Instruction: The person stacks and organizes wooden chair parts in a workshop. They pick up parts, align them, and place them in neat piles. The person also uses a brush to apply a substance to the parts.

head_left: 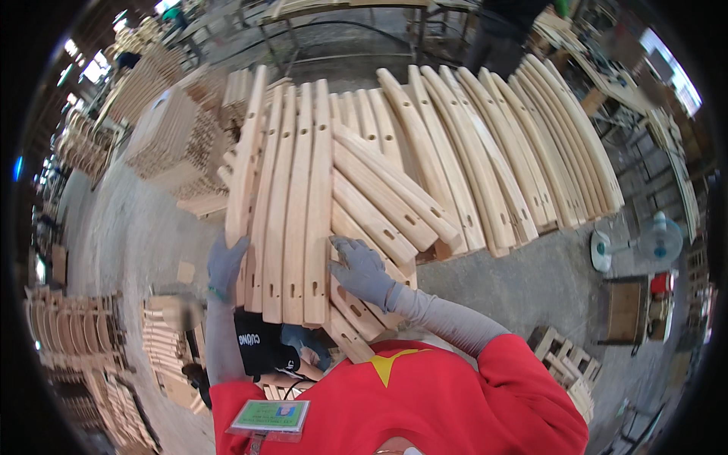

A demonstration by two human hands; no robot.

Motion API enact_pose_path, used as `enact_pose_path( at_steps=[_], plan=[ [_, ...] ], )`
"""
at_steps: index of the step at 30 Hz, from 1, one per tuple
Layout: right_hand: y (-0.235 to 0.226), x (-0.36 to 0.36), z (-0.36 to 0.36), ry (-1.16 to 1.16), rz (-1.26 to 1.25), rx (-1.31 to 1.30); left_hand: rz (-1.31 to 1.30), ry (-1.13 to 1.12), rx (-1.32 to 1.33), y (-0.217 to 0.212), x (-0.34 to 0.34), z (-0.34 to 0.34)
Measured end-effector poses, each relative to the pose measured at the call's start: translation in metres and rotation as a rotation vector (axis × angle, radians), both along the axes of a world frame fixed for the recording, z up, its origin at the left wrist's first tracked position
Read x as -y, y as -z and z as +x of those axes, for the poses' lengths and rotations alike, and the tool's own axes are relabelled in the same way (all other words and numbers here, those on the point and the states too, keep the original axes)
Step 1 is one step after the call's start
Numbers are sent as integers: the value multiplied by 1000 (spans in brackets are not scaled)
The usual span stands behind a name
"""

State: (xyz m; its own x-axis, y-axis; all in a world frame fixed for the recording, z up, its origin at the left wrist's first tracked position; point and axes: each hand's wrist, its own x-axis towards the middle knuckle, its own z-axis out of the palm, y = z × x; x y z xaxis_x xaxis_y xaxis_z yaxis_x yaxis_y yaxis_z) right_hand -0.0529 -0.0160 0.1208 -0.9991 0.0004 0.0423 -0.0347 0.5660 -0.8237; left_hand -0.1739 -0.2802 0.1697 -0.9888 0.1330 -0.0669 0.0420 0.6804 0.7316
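Both my hands wear grey gloves. With my left hand (pixel 226 262), closed, I hold the lower end of a curved wooden slat (pixel 246 155), which stands higher than the row beside it. That row of pale slats (pixel 294 205) lies side by side, each with a hole near the top and a slot near the bottom. My right hand (pixel 359 267) bends its fingers against the right edge of the row, over other slats; its fingertips are partly hidden. Angled slats (pixel 379 212) lie across the pile just above my right hand.
More curved slats (pixel 485 152) line the stack to the right. Stacked wood (pixel 178 136) stands at the far left. A person in black (pixel 265 345) is close below the row, and another person (pixel 504 30) stands beyond. A fan (pixel 656 239) and a wooden cabinet (pixel 626 311) are at right.
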Motion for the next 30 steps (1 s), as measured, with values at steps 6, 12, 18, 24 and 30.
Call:
enact_pose_path(
  at_steps=[6,12,18,24,30],
  plan=[
    [14,-80,16,409,102,-384,290,142,133,-51,-53,74],
    [-6,-82,22,412,-46,-436,333,250,224,-23,-110,123],
    [-8,-92,61,253,-26,-431,-118,198,-46,12,-164,139],
    [2,-182,134,209,-27,-388,-726,105,-420,50,-181,158],
    [16,-302,210,314,73,-277,-865,-83,-529,39,-220,132]
  ],
)
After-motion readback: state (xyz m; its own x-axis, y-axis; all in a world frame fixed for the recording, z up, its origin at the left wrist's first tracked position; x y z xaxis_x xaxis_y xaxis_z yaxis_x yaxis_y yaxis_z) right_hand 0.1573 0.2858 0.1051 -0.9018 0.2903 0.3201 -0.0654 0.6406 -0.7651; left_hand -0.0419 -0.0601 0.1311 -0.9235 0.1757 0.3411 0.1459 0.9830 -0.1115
